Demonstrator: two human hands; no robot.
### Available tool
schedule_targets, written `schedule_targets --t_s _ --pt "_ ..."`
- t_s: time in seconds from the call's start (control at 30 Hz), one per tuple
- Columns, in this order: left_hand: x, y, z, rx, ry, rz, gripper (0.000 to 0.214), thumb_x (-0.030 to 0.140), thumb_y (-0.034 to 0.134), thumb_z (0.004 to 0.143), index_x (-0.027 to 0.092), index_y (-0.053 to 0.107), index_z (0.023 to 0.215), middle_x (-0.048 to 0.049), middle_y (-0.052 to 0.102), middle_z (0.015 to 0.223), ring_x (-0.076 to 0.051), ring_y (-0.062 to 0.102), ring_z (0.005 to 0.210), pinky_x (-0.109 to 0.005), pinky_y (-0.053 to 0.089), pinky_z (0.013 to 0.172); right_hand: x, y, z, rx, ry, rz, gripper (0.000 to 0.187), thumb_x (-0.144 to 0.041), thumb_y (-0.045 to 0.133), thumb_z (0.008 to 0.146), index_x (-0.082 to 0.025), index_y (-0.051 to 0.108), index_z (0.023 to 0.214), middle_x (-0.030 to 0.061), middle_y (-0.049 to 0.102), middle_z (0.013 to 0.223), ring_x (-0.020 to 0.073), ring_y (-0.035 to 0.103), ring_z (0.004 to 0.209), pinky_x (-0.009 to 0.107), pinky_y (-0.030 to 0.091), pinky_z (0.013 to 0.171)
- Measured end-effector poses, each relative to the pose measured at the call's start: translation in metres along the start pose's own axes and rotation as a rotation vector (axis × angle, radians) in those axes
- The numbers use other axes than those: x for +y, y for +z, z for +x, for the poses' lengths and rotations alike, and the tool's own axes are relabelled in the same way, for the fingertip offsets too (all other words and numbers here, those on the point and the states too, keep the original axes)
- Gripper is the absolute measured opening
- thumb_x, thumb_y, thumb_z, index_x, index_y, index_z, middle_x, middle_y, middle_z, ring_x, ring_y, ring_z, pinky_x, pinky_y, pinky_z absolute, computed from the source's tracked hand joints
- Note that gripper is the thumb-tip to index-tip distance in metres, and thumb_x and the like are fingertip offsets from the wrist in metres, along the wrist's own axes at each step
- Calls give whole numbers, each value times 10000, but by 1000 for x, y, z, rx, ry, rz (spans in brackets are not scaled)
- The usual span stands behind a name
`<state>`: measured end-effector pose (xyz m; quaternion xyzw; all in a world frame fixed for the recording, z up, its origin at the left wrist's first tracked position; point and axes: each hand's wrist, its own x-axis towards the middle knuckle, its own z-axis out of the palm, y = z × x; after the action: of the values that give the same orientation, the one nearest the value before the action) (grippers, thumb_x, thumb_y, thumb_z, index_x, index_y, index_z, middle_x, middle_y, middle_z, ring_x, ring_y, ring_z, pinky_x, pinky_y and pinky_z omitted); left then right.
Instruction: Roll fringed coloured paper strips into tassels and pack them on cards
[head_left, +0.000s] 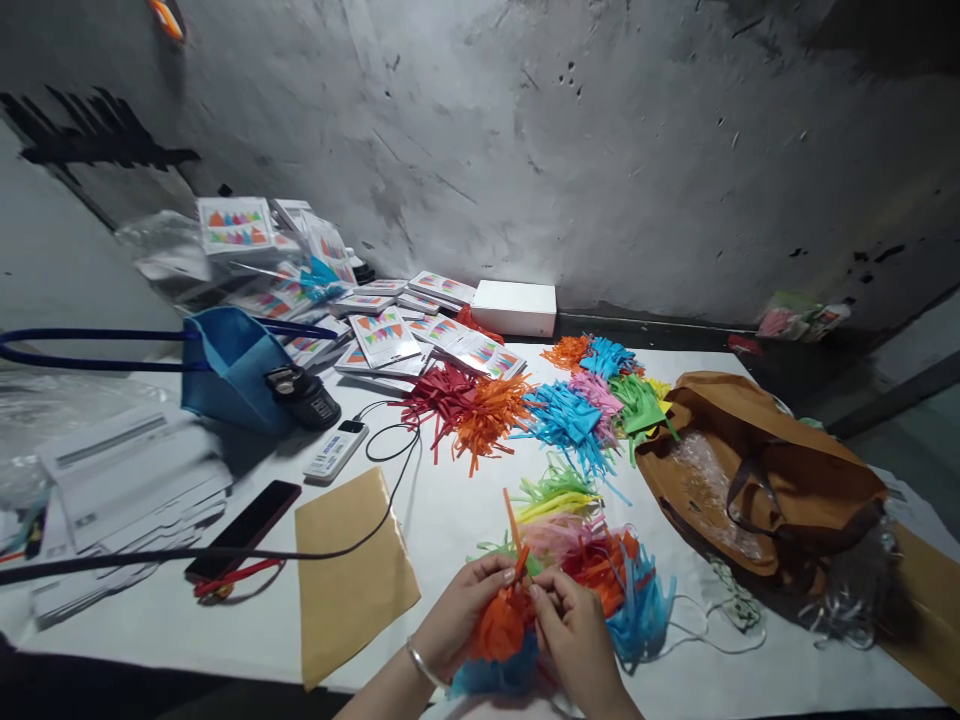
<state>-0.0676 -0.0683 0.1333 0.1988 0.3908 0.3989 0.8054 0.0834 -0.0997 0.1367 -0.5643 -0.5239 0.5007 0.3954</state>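
Note:
Both my hands are close together at the table's front edge, working on an orange paper tassel. My left hand pinches the tassel's upper part between thumb and fingers, a bangle on its wrist. Thumb and fingertips of my right hand close on the same tassel's twisted top from the other side. Under and around the hands lie more tassels: a blue tassel, a red-orange tassel, a pink tassel and a yellow tassel. White string trails rightward from them.
Further back lie piles of red fringe, orange fringe and blue fringe. A brown bag stands right. Leftward are a tan sheet, phone, power bank, blue bag and printed packs. A black cable crosses the table.

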Motion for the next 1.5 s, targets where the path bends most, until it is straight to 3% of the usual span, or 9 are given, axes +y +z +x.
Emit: schedule_targets --t_s 0.37,0.57,0.67,0.83,0.97,1.17,1.33,1.43,1.5 --pt "-5 -6 3 14 32 73 254 322 816 637 152 666 753 -4 681 706 -131 624 638 -242 488 641 -2 -4 1 17 -24 -127 312 -407 483 892 -173 652 773 -13 535 527 126 473 475 219 308 471" --pt "-2 -10 4 -22 159 549 283 430 723 711 151 691 745 -20 662 715 -160 578 697 -264 463 677 -4 -10 3 -35 -53 -199 266 -354 537 855 -184 667 698 8 598 574 137 516 537 218 334 501" --pt "3 -10 2 -29 241 786 259 414 640 777 162 694 751 -31 661 742 -173 573 723 -263 456 676 1 -7 4 -51 28 -84 298 -409 523 861 -173 635 717 -28 517 486 107 453 437 202 301 432" --pt "10 -5 -4 -58 358 1053 193 301 548 844 189 699 799 -45 672 804 -186 591 788 -285 450 755 14 2 9 -38 158 241 519 -565 558 817 -155 534 1134 -55 546 522 89 432 355 181 295 359" --pt "13 -1 -6 -125 428 1234 207 232 500 857 218 702 817 -45 659 822 -193 577 832 -294 435 774 18 2 14 -97 152 267 443 -598 557 805 -162 606 871 -52 513 509 91 434 386 188 316 382" --pt "15 -3 -5 -236 442 1472 166 171 558 794 267 694 781 -36 672 855 -232 561 886 -341 405 805 12 -9 23 255 -43 258 334 -530 543 842 -213 574 741 23 597 765 183 567 766 286 461 741" --pt "-10 9 -1 -110 508 1550 549 145 598 701 305 553 1225 -66 531 1327 -305 404 1225 -489 254 1050 -3 1 26 175 76 668 332 -542 580 814 -248 434 763 -76 408 539 118 403 482 255 393 521" --pt "-32 12 16 -164 493 1539 449 92 551 709 271 608 1117 -54 623 1196 -263 477 1158 -499 170 1101 -13 3 28 123 97 730 353 -530 645 773 -241 444 798 -104 346 515 80 298 437 210 278 441" --pt "-39 4 33 -155 484 1580 352 46 506 725 250 655 971 -42 684 1031 -239 548 1031 -499 178 1090 -19 -19 32 163 69 718 344 -511 672 763 -232 483 827 -108 335 509 69 279 428 200 237 423"
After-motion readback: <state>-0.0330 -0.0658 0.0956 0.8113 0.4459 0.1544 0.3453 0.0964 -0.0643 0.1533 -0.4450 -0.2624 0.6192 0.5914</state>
